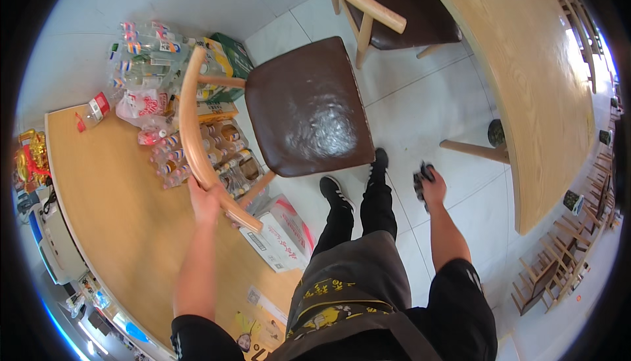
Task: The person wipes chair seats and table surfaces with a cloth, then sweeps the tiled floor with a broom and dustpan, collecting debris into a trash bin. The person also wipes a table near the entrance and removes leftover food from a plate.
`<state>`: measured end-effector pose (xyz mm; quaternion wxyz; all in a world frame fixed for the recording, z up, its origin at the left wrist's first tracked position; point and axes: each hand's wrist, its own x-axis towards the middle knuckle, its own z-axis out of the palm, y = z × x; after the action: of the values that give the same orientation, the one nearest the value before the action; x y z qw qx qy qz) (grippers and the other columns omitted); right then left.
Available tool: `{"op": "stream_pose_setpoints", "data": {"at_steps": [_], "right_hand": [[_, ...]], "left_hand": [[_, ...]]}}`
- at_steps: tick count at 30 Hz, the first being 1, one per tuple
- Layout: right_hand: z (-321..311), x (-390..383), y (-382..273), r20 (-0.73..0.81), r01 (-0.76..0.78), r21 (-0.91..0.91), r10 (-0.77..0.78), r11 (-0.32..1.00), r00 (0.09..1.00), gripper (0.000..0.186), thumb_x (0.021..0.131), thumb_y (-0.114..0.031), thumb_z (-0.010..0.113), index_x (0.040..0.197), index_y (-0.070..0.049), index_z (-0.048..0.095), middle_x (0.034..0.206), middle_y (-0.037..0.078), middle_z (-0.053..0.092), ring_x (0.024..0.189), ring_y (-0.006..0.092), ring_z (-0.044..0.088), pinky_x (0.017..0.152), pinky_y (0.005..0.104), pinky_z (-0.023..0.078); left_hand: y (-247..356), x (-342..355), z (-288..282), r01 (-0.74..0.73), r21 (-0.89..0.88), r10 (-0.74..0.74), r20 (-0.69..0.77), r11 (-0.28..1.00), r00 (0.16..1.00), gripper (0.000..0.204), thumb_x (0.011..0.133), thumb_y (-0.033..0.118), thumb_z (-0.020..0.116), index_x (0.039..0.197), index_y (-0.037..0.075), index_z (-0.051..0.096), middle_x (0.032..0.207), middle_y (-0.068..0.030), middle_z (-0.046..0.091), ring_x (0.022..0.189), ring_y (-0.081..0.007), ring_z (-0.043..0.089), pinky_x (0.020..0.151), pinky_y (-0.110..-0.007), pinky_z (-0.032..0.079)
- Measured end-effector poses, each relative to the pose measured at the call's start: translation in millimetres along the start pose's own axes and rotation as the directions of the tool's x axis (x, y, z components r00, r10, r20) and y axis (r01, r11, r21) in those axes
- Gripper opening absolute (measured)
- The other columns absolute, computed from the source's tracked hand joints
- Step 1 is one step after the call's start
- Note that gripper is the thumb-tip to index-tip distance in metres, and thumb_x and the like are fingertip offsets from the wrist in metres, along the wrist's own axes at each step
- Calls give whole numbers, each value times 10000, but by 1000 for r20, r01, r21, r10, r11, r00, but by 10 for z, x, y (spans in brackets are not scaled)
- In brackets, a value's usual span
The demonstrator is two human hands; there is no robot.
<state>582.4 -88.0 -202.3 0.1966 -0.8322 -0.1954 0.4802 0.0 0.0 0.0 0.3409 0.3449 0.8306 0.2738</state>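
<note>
Tbh, best to steady the chair (309, 108) by its curved backrest (192, 118) with left hand (206, 202) wrapped round; don't snag the dark bundle (419, 182) clutched in right hand (434, 189).

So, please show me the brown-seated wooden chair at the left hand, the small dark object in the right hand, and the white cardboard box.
Brown-seated wooden chair (307, 108): head view, middle of the seat.
Small dark object (419, 183): head view, its visible middle.
White cardboard box (275, 237): head view, printed side.

Eatery, seemingly: counter (112, 197), stacked bottled drinks (154, 49), wooden table (526, 52), many chairs (305, 108)
</note>
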Motion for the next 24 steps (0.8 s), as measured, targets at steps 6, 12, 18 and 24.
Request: {"op": "stream_pose_setpoints", "data": {"at_steps": [6,12,18,24], "right_hand": [[-592,-279,570,-153,36,-126,-55,991,987,451,779,50,526,1220,6,610,957,118,691,649,153,667,526,281,503],[-567,-134,-170,57,-107,87,102,990,993,466,735,16,535,1190,-9,633,1056,131,674,884,239,659,794,325,527],[-459,332,-398,57,57,227,-72,972,996,475,732,7,522,1193,-13,633,1071,121,669,949,201,643,879,306,496],[-513,408,-931,226,-163,652,15,740,974,530,802,42,464,1330,25,504,1206,146,608,1030,228,637,901,334,518]], "left_hand": [[26,-656,61,99,-109,-97,22,989,995,694,677,-49,681,1308,29,404,1131,-127,573,983,-231,599,813,-348,533],[-255,-1029,-353,77,534,-131,63,842,989,748,709,-64,627,1408,34,380,1322,-134,504,1204,-302,518,1014,-392,429],[2463,-225,1601,-87,-173,135,286,981,949,674,872,-16,616,1480,47,333,1464,-148,435,1271,-250,499,1038,-356,442],[3447,1100,3581,270,-564,-155,244,780,957,533,836,288,757,1199,-24,522,1104,-130,590,981,-237,601,852,-378,495]]}}
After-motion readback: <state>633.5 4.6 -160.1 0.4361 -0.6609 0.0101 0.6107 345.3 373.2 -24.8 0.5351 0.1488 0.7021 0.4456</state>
